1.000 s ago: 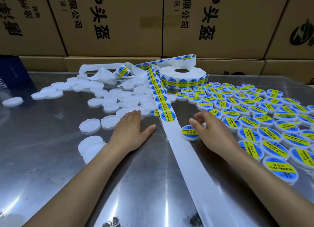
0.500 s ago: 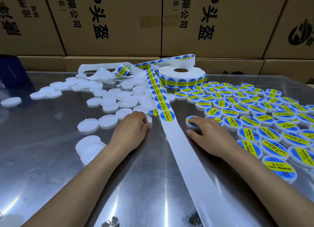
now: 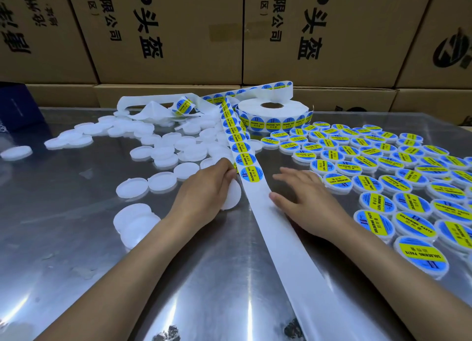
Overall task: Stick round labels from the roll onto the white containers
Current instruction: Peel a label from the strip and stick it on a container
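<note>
White container newly lifted, half-hidden

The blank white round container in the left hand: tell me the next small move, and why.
Probably peel the nearest round blue-and-yellow label off the white backing strip with the right hand. The left hand already grips the blank white round container beside that label; the right hand is empty.

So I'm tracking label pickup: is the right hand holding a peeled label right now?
No, the right hand lies flat with straight fingers beside the backing strip, holding nothing.
</note>
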The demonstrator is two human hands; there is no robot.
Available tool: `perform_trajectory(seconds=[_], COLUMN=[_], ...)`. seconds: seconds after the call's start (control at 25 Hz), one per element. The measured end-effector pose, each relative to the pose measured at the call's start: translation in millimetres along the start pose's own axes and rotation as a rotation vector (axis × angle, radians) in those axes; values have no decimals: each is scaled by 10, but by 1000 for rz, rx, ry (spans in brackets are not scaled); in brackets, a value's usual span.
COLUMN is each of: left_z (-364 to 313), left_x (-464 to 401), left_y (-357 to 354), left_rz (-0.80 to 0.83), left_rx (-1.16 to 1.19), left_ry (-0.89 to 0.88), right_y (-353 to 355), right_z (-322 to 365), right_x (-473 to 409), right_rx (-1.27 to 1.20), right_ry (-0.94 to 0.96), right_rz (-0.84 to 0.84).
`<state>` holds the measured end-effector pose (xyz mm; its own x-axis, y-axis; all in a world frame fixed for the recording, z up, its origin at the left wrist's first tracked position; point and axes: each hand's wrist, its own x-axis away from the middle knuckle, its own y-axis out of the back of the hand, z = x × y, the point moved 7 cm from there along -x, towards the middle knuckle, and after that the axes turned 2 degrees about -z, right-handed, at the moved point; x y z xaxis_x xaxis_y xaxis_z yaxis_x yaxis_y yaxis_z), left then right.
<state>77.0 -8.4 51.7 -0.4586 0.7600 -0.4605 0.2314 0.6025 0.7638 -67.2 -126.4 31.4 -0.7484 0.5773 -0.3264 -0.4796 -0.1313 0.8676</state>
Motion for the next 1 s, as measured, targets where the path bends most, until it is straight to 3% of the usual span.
perform_trajectory(seconds=[0.12, 0.24, 0.64, 1.0], left_z=[18, -15, -155, -152], left_x=[3, 7, 81, 78], left_y=[-102, -188, -441, -364], left_rz=[54, 74, 266, 224], left_rx=[-45, -9, -100, -15], left_ry=[-30, -98, -192, -120], right_y=[-159, -235, -33, -60], right_z=[243, 295, 198, 160], right_x=[80, 97, 51, 53], right_rx=[-11, -10, -385, -310], right_ry=[130, 144, -18, 59], right_rz=[87, 139, 10, -47])
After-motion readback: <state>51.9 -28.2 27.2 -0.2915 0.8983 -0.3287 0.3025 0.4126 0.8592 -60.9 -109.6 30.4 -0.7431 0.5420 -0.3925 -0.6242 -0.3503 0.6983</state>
